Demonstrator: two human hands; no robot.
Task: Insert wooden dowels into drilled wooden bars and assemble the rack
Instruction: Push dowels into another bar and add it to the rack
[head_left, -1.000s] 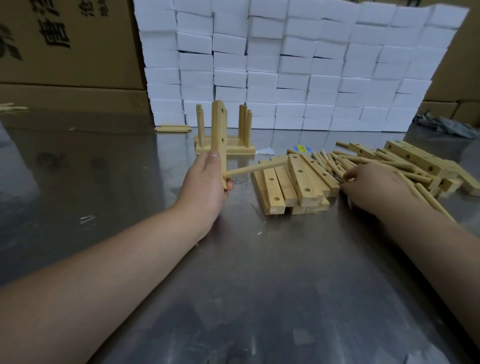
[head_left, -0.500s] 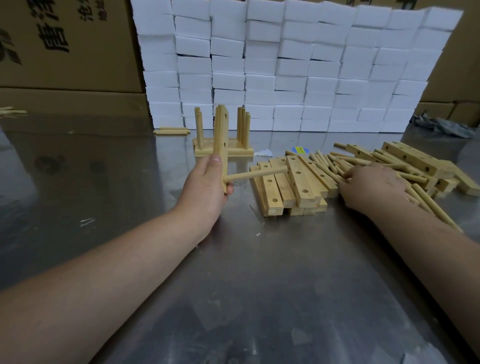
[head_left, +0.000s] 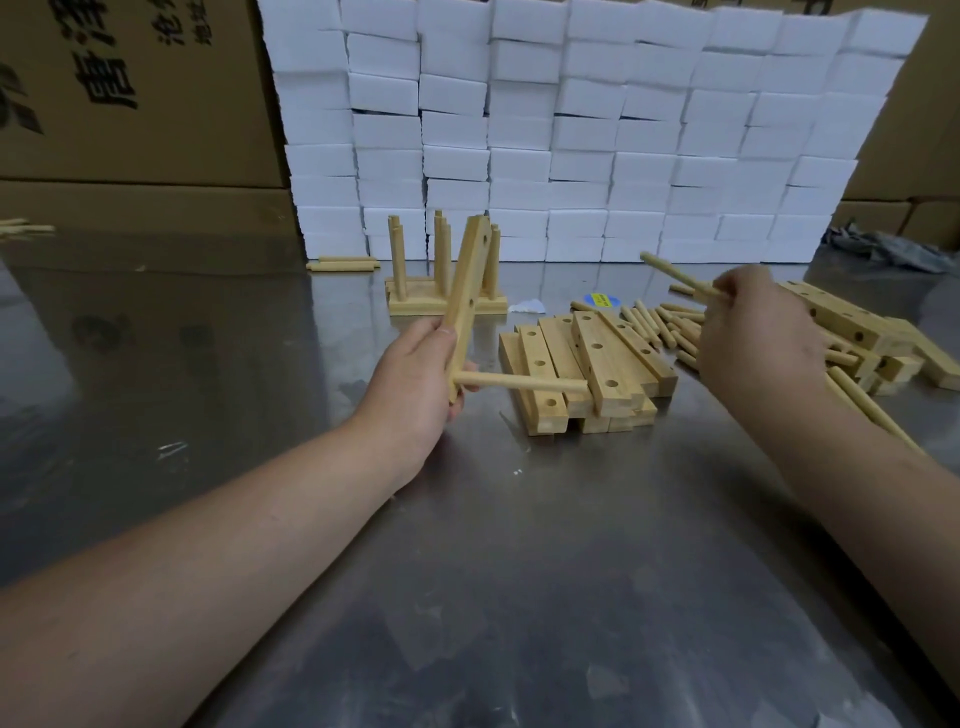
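The left hand (head_left: 415, 374) grips a bar (head_left: 470, 291) near its lower end, fingers curled round it, thumb on the near edge. The bar stands above the table (head_left: 519, 571), tilted with its top to the right, and two empty holes show on its upper part. A fitted dowel (head_left: 524, 383) sticks out of the lowest hole and points right, level, its tip in front of the stack (head_left: 587, 364) of bars that lies just right of the hand.

The right hand (head_left: 753, 332) is raised above the loose dowels (head_left: 660, 325) and pinches a free dowel (head_left: 675, 275) by one end; the other end points up and to the left, well apart from the bar. More drilled bars (head_left: 841, 322) lie in a heap right of that hand, partly hidden by it.

Beyond the held bar stands a rack (head_left: 447, 304), a flat base with upright dowels. Left of it two dowels (head_left: 343, 264) lie side by side. A wall of white blocks (head_left: 571, 130) lines the far edge, with cartons (head_left: 130, 93) to the left
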